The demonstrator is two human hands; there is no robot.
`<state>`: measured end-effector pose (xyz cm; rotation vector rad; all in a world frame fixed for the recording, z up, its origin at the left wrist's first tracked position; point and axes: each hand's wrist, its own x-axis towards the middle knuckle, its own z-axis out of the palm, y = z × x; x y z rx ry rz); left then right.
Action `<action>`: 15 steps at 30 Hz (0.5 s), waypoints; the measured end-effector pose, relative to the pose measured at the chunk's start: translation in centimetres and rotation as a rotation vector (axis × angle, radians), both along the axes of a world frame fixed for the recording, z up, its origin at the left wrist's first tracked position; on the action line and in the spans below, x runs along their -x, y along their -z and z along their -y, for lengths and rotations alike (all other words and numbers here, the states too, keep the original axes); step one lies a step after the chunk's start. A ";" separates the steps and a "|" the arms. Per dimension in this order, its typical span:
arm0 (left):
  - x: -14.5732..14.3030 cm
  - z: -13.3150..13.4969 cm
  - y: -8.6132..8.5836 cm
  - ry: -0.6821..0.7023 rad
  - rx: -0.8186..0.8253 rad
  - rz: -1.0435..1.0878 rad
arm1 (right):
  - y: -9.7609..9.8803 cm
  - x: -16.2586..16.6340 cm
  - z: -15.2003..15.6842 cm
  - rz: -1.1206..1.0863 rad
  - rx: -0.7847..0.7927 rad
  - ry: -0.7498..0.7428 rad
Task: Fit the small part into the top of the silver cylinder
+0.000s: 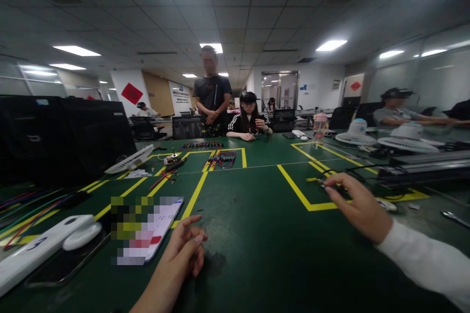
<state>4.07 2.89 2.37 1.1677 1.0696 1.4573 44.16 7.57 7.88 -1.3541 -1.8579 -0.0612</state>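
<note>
The right hand [354, 205] reaches flat across the green desk [257, 234]. Its fingertips are on a small dark part [323, 183] at the end of a black cable [352, 170], just inside the corner of a yellow tape line [293, 190]. The long reach probably explains the low wrist. I cannot tell whether its grip pinches the part or only touches it. The left hand [187, 249] rests beside a phone [154, 232], grip loosely curled and holding nothing, apparently idle.

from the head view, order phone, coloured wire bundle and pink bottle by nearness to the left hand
1. phone, just left of the left hand
2. coloured wire bundle, mid-table ahead
3. pink bottle, far right side
</note>
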 end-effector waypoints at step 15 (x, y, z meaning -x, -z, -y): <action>-0.5 0.5 -0.9 -0.107 0.105 -0.033 | -0.9 -13.6 0.2 0.021 0.420 0.005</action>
